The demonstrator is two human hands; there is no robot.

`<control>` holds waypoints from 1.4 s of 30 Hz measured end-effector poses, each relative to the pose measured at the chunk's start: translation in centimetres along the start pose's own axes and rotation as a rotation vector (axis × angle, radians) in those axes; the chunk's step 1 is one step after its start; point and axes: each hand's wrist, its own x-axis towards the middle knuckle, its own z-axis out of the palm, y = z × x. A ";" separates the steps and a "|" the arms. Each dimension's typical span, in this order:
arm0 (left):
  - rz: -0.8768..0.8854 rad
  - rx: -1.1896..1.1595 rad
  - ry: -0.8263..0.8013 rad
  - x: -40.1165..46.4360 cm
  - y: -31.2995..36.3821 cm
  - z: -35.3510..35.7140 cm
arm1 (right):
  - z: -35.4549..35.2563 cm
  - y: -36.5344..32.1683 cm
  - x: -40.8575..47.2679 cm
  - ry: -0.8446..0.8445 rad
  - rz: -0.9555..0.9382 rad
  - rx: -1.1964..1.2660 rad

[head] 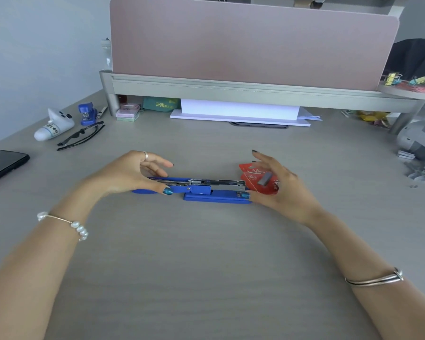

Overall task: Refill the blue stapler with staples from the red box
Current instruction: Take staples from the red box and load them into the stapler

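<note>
Landmark: blue stapler (201,190), lying on the grey desk (206,253), centre of view.
Stapler axis: long axis runs left-right across the desk; base flat, top arm swung back to the left, metal staple channel (219,184) exposed on top.
Left hand (130,175): at stapler's left end, thumb tip touching the blue arm nr the hinge, fingers curled apart above it; not clamped, looks like a steadying touch.
Right hand (280,190): at stapler's right end, fingers spread apart, thumb tip by the front of the base; palm side faces the stapler.
Staple strip (265,179): small grey block just right of the channel's front end, in front of the right palm; held or lying on the box, cannot tell.
Red box (258,179): just right of and behind stapler's front end, partly hidden by right hand.
Nearer hand: right, for strip and box both.
Key relation: strip lies off the channel's right end and looks roughly in line w/ the channel, slightly tilted.
Judgement: channel open and appears unfilled; next move prob. needs strip aligned w/ that left-right axis, then lowered in.
Risk: tilted strip may jam or break apart.
</note>
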 end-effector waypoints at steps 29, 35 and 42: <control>0.373 0.182 0.258 -0.4 5.3 5.9 | -2.7 1.4 -1.5 0.208 -0.125 -0.229; 0.541 0.145 0.369 -1.2 7.4 7.9 | -2.6 -1.3 -2.3 0.126 -0.213 0.022; 0.680 0.103 0.516 -1.6 8.2 7.9 | -1.3 -1.9 -2.5 -0.055 -0.242 0.166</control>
